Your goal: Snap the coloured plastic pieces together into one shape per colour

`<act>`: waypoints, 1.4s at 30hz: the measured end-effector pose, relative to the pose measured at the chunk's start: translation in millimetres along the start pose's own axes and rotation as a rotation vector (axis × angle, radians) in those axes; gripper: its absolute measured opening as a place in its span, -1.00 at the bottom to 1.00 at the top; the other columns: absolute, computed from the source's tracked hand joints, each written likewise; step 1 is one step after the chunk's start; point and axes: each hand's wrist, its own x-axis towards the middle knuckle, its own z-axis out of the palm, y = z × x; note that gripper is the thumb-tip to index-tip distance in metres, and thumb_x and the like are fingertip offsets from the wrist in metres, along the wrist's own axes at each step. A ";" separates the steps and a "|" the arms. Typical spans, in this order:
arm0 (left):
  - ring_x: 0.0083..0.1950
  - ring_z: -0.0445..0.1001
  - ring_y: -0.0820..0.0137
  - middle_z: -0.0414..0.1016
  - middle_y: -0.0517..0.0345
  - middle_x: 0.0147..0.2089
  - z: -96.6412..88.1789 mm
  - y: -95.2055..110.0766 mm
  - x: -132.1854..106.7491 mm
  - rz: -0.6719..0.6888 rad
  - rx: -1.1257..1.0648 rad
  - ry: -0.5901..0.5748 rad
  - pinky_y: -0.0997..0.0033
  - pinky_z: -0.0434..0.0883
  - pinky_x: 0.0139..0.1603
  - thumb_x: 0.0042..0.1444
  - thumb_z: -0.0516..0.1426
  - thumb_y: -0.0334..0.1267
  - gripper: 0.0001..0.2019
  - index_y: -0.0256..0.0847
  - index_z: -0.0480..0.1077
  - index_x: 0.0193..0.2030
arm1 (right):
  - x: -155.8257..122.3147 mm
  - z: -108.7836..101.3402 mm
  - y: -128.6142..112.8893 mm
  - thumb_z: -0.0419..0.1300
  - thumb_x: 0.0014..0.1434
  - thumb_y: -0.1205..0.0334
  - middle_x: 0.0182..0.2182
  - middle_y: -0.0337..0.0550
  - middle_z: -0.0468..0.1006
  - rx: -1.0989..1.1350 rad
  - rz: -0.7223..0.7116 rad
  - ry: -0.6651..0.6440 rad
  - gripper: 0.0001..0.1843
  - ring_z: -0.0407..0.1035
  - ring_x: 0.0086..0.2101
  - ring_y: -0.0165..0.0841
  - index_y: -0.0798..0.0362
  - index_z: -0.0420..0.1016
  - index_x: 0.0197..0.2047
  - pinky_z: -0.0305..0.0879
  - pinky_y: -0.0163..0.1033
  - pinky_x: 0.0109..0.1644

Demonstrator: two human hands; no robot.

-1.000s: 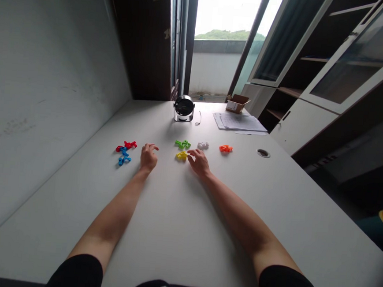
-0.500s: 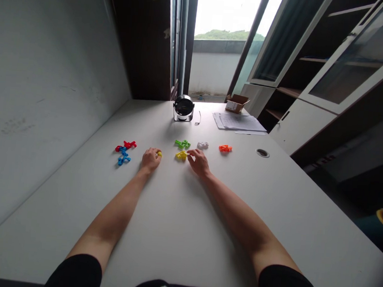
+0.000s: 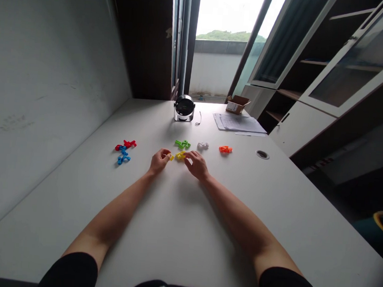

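Left hand [image 3: 159,162] and right hand [image 3: 197,166] close together on the white table [image 3: 178,222], fingertips almost meeting. Left thumb and forefinger narrowed in a pinch on a small yellow piece [image 3: 171,157], held just off the right hand's fingertips. Right fingers drawn close over the yellow cluster [image 3: 180,155] lying between the two hands; gripped or merely touched, impossible to tell at this size. Small piece and cluster just beside each other, contact not clear, so probably not yet joined.

Well out past the left hand's outer side, a red piece [image 3: 127,145] and a blue piece [image 3: 123,157] lying touching, seemingly linked and set aside. Just beyond the fingertips of both hands, a green cluster [image 3: 182,143]; beyond the right hand, a white piece [image 3: 203,145]; further out to that hand's outer side, an orange piece [image 3: 225,149], apart from the others. All three untouched.

By this layout, likely about midway: red and blue dealt with, yellow in hand, green, white and orange left.

Far beyond the hands, a small round desk fan [image 3: 184,107], a stack of papers [image 3: 238,122] and an open cardboard box [image 3: 237,103].
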 end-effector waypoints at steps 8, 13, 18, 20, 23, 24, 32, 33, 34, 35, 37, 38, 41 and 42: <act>-0.34 0.53 0.45 0.40 0.20 -0.27 19.9 3.9 -10.3 -0.081 -0.262 -0.070 0.43 0.47 -0.29 0.05 0.27 -0.12 -0.73 -0.20 0.30 -0.26 | -0.7 2.2 -7.3 0.26 0.22 0.16 -0.11 -0.05 0.54 0.024 -0.103 -0.072 -0.72 0.41 -0.11 -0.18 -0.03 0.43 0.00 0.35 -0.07 -0.01; -0.36 0.54 0.44 0.40 0.21 -0.30 20.3 6.2 -11.5 -0.067 -0.293 -0.146 0.39 0.48 -0.26 0.07 0.27 -0.10 -0.71 -0.21 0.29 -0.26 | 0.0 0.9 -7.7 0.24 0.26 0.12 -0.11 -0.06 0.56 0.007 -0.081 -0.087 -0.76 0.42 -0.10 -0.18 -0.04 0.46 -0.03 0.33 -0.05 0.04; -0.35 0.52 0.44 0.42 0.20 -0.31 21.0 6.5 -11.2 -0.040 -0.267 -0.171 0.38 0.48 -0.24 0.09 0.24 -0.12 -0.75 -0.21 0.30 -0.27 | 0.7 -2.8 -12.9 0.18 0.30 0.14 -0.05 -0.08 0.56 0.007 -0.068 -0.146 -0.73 0.42 -0.06 -0.19 -0.07 0.44 0.06 0.30 -0.06 0.08; -0.34 0.52 0.44 0.43 0.18 -0.29 20.8 6.0 -10.9 -0.046 -0.269 -0.182 0.38 0.48 -0.23 0.11 0.22 -0.13 -0.77 -0.21 0.30 -0.25 | 0.5 -2.8 -13.1 0.18 0.30 0.13 -0.07 -0.07 0.56 0.003 -0.061 -0.141 -0.73 0.42 -0.08 -0.19 -0.06 0.45 0.05 0.29 -0.06 0.08; -0.35 0.53 0.45 0.46 0.16 -0.24 20.3 4.6 -10.4 -0.057 -0.276 -0.206 0.39 0.47 -0.23 0.12 0.18 -0.21 -0.81 -0.21 0.32 -0.17 | 0.0 -1.5 -10.7 0.20 0.29 0.06 -0.17 -0.07 0.58 -0.014 -0.023 -0.111 -0.73 0.43 -0.15 -0.19 -0.03 0.45 0.00 0.30 -0.07 0.03; -0.35 0.53 0.45 0.47 0.16 -0.23 20.2 4.0 -10.2 -0.056 -0.276 -0.219 0.38 0.47 -0.23 0.10 0.17 -0.25 -0.80 -0.21 0.33 -0.14 | -0.2 -1.0 -9.6 0.20 0.29 0.04 -0.20 -0.08 0.58 -0.017 -0.013 -0.099 -0.73 0.42 -0.16 -0.20 -0.02 0.45 -0.01 0.29 -0.08 0.02; -0.26 0.55 0.39 0.54 0.05 -0.17 21.4 3.1 -10.0 -0.012 -0.299 -0.288 0.34 0.49 -0.18 0.13 0.16 -0.27 -0.80 -0.26 0.39 -0.11 | -0.6 -1.1 -2.7 0.10 0.36 -0.07 -0.30 -0.10 0.56 -0.060 0.012 -0.095 -0.68 0.40 -0.25 -0.24 0.00 0.46 -0.23 0.23 -0.12 -0.03; -0.24 0.55 0.38 0.55 0.04 -0.17 21.7 3.6 -10.4 -0.009 -0.297 -0.292 0.34 0.50 -0.17 0.14 0.16 -0.24 -0.80 -0.26 0.40 -0.12 | -0.5 -1.3 -2.1 0.08 0.37 -0.06 -0.31 -0.11 0.56 -0.068 0.012 -0.102 -0.66 0.39 -0.26 -0.25 0.00 0.45 -0.26 0.22 -0.13 -0.05; -0.24 0.55 0.38 0.55 0.03 -0.17 22.0 4.1 -10.8 -0.008 -0.289 -0.293 0.34 0.50 -0.18 0.15 0.17 -0.22 -0.79 -0.26 0.41 -0.12 | -0.4 -1.4 -1.7 0.05 0.38 -0.06 -0.33 -0.11 0.55 -0.074 0.011 -0.109 -0.64 0.39 -0.28 -0.26 0.00 0.45 -0.29 0.22 -0.14 -0.06; -0.24 0.55 0.39 0.56 0.03 -0.17 22.1 4.5 -11.2 -0.006 -0.279 -0.293 0.35 0.50 -0.18 0.15 0.17 -0.21 -0.79 -0.26 0.42 -0.11 | -0.2 -1.5 -1.5 0.03 0.39 -0.06 -0.35 -0.12 0.55 -0.080 0.009 -0.114 -0.62 0.38 -0.30 -0.27 0.00 0.44 -0.31 0.21 -0.15 -0.08; -0.25 0.55 0.40 0.57 0.02 -0.14 22.3 5.3 -12.1 0.004 -0.259 -0.293 0.35 0.50 -0.19 0.15 0.18 -0.20 -0.77 -0.26 0.43 -0.09 | 0.1 -1.4 -1.6 0.00 0.41 -0.07 -0.37 -0.13 0.54 -0.087 0.008 -0.120 -0.59 0.37 -0.32 -0.28 0.00 0.43 -0.34 0.20 -0.16 -0.10; -0.25 0.55 0.40 0.57 0.01 -0.12 22.4 5.7 -12.4 0.012 -0.255 -0.295 0.35 0.50 -0.19 0.16 0.18 -0.20 -0.76 -0.25 0.43 -0.07 | 0.2 -1.3 -1.8 -0.01 0.41 -0.08 -0.38 -0.13 0.54 -0.090 0.007 -0.120 -0.58 0.37 -0.33 -0.29 0.00 0.43 -0.34 0.20 -0.16 -0.10; -0.29 0.54 0.43 0.57 0.03 -0.12 22.2 7.0 -13.1 0.025 -0.262 -0.299 0.35 0.50 -0.18 0.16 0.20 -0.20 -0.70 -0.22 0.41 0.02 | 0.6 -1.0 -2.3 -0.04 0.42 -0.09 -0.39 -0.13 0.54 -0.092 -0.002 -0.124 -0.55 0.37 -0.35 -0.30 0.00 0.42 -0.36 0.20 -0.17 -0.10; -0.29 0.54 0.43 0.57 0.05 -0.14 22.1 7.4 -13.3 0.024 -0.267 -0.300 0.35 0.50 -0.18 0.15 0.21 -0.20 -0.66 -0.21 0.40 0.06 | 0.6 -0.9 -2.3 -0.05 0.43 -0.09 -0.39 -0.13 0.54 -0.090 -0.003 -0.128 -0.54 0.37 -0.35 -0.30 0.00 0.43 -0.36 0.20 -0.17 -0.10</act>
